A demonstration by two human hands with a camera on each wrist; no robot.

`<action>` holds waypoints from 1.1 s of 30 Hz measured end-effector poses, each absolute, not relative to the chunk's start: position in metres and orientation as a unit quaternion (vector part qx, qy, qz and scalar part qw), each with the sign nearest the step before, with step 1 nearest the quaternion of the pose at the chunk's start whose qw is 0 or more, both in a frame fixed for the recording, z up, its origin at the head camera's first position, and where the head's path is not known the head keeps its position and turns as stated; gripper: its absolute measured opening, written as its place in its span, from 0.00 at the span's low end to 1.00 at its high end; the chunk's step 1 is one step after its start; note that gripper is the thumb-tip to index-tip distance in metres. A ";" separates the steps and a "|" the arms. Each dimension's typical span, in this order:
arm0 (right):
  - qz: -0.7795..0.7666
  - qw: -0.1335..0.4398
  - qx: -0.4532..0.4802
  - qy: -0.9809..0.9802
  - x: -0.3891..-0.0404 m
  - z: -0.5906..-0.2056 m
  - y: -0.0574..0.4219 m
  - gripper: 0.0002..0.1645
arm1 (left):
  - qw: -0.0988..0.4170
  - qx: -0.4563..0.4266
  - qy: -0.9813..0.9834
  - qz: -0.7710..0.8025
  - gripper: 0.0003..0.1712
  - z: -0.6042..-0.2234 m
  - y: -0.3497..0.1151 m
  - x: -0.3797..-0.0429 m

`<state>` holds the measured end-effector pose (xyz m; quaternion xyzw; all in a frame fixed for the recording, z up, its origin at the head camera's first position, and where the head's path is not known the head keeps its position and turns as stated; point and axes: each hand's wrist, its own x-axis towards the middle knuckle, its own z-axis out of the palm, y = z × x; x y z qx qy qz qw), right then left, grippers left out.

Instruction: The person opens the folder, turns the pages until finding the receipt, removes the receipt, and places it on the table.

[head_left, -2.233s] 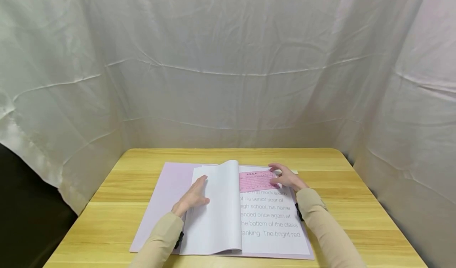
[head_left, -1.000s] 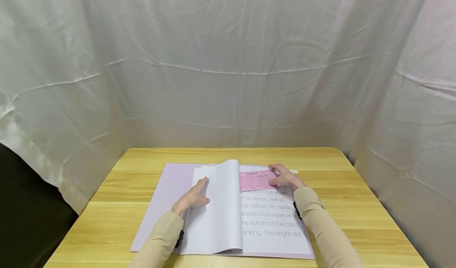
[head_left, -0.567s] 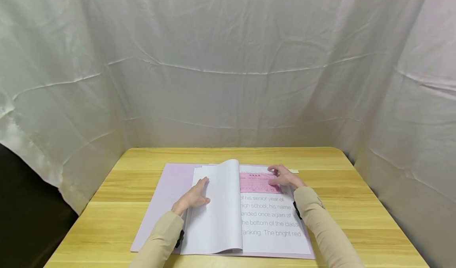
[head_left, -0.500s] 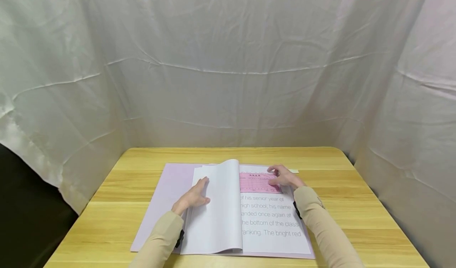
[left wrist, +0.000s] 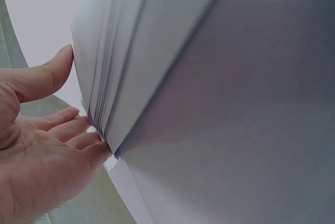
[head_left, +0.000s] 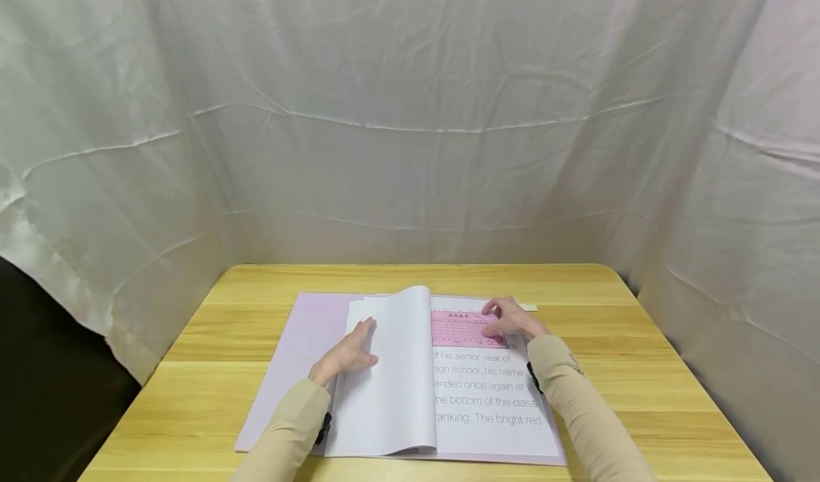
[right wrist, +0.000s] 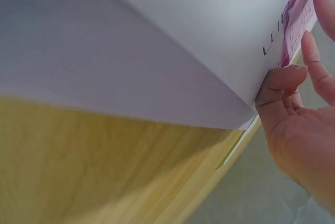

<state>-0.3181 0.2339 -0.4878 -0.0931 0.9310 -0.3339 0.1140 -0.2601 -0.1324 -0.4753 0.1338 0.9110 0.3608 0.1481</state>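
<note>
An open book with large print lies on the table. My left hand rests on its turned-over white pages, fingers straight and thumb spread. In the left wrist view, the thumb and fingertips touch the edges of the stacked pages. A pink printed slip of paper lies across the top of the right-hand page, its left end meeting the turned pages. My right hand is over the slip's right end, fingers bent and spread, one tip touching it. In the right wrist view, a curled finger is by the page corner.
The book's lilac cover sticks out to the left. A pale yellow strip shows beyond the right hand. The wooden table is backed by a light grey curtain.
The pink slip has turned level and shifted slightly down, now covering the line of text under it. The right hand's fingers have moved very little; the left hand has stayed put.
</note>
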 end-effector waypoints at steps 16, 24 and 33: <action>-0.327 0.111 -0.083 0.935 -0.317 -0.487 0.231 0.25 | 0.149 0.137 0.912 0.356 0.44 -0.476 -0.132 -0.261; -0.330 0.117 -0.073 0.934 -0.316 -0.486 0.231 0.23 | 0.153 0.133 0.912 0.357 0.45 -0.474 -0.133 -0.259; -0.338 0.133 -0.060 0.930 -0.319 -0.486 0.231 0.24 | 0.152 0.128 0.914 0.355 0.45 -0.475 -0.134 -0.259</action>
